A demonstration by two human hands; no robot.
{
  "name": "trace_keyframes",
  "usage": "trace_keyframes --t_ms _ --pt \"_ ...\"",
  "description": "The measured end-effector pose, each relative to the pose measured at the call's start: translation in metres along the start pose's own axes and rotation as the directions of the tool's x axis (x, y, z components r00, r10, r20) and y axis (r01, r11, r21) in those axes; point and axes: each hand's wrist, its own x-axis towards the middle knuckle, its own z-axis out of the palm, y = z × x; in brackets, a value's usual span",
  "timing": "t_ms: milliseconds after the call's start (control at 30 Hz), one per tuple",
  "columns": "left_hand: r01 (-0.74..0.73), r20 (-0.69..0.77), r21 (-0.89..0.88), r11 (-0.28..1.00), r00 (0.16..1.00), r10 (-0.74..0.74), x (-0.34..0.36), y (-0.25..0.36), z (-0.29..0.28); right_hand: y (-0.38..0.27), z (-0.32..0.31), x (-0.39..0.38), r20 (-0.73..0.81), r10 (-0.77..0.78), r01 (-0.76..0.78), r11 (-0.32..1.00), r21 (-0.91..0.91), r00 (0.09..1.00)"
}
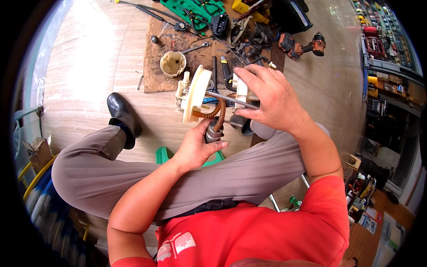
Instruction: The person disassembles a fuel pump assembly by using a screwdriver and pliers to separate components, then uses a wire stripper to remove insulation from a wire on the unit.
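I hold a white plastic assembly with a round flange (198,95), two ports, metal rods and rusty-brown corrugated hoses (220,113). My left hand (202,147) is closed around the grey metal cylinder (214,131) at the lower end of the hoses. My right hand (267,95) grips the white housing (241,86) on the right, fingers over its top and thumb near the rod (222,97). The flange faces left, tilted on its side, between my two hands.
Below me are my bent legs and a green stool (162,155). Ahead, a stained board (155,80) holds a cream cup (173,63), tools and a green case (187,11). A cordless drill (313,44) lies at right, near shelving (378,40).
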Motion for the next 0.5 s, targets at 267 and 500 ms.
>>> trace_keyframes --t_ms 267,500 --pt "0.007 -0.028 0.069 0.998 1.000 -0.005 -0.002 0.005 0.002 0.005 0.004 -0.002 0.083 0.042 -0.040 0.999 -0.023 0.996" --pt "-0.029 -0.051 -0.073 0.997 0.998 0.026 -0.004 0.004 0.002 0.014 0.007 0.000 0.100 -0.002 -0.004 0.998 0.064 0.995"
